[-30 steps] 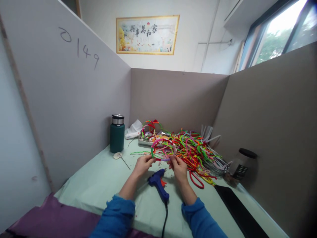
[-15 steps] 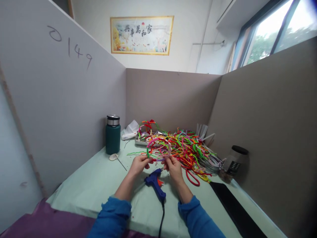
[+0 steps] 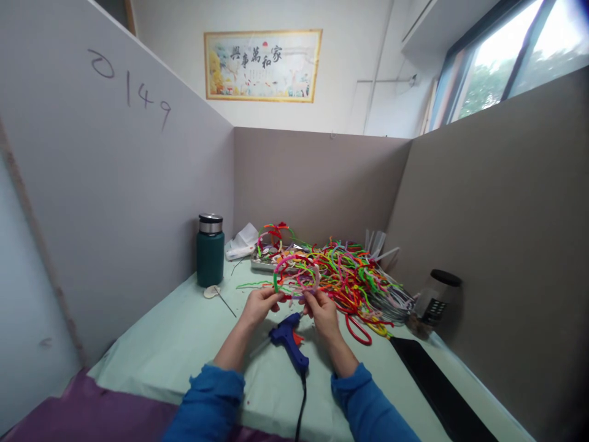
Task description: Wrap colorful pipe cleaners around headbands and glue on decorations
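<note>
Between my two hands, above the table, a ring of colourful pipe cleaners (image 3: 275,279) is held upright, with green, pink, red and purple stretches. My left hand (image 3: 261,306) pinches its lower left edge between thumb and fingers. At the lower right edge, my right hand (image 3: 322,310) is closed on the same ring. A blue hot glue gun (image 3: 289,344) with an orange trigger lies on the table just below the hands, its black cord running toward me. Behind the ring spreads a tangled pile of pipe cleaners (image 3: 350,276) in many colours.
A dark green bottle (image 3: 210,255) stands at the left, with a small pale disc on a stick (image 3: 212,291) before it. Farther back are a metal tray (image 3: 264,266) of small parts and white tissue (image 3: 243,241). On the right are a black-lidded jar (image 3: 435,304) and a black strip (image 3: 432,380).
Hardly anything differs. The ring has shifted very slightly to the right and up, still held by both hands, and the glue gun lies where it was.
</note>
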`<action>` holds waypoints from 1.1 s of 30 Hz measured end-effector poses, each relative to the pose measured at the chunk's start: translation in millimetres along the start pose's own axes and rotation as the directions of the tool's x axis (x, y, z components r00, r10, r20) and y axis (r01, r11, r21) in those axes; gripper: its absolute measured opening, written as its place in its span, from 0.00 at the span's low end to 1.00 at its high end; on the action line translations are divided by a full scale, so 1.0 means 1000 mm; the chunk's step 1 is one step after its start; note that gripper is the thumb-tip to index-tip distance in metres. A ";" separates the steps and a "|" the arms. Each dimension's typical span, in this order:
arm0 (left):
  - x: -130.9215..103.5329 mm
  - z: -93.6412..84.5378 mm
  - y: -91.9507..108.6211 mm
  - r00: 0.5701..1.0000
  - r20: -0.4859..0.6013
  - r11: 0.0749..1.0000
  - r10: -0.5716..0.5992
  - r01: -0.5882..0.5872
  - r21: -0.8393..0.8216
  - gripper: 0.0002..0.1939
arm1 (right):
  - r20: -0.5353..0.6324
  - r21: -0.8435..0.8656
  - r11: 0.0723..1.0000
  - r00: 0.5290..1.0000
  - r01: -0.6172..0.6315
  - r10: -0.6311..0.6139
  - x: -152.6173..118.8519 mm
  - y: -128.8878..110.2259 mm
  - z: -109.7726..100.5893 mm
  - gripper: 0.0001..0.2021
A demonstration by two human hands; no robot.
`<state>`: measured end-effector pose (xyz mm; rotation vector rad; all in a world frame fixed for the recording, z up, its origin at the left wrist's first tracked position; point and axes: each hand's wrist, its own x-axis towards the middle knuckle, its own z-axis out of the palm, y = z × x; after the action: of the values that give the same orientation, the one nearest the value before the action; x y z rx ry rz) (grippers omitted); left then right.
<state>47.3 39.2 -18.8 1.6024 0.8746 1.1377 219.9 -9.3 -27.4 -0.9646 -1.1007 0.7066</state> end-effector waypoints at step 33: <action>-0.014 -0.006 0.016 0.604 -0.217 0.541 0.767 -0.428 0.724 0.11 | 0.160 -0.509 0.765 0.917 0.393 -0.365 -0.006 0.011 -0.009 0.11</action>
<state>37.3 23.9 -6.8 2.3209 1.1200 2.0408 226.9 -12.2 -41.1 -1.1410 -1.5298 0.0765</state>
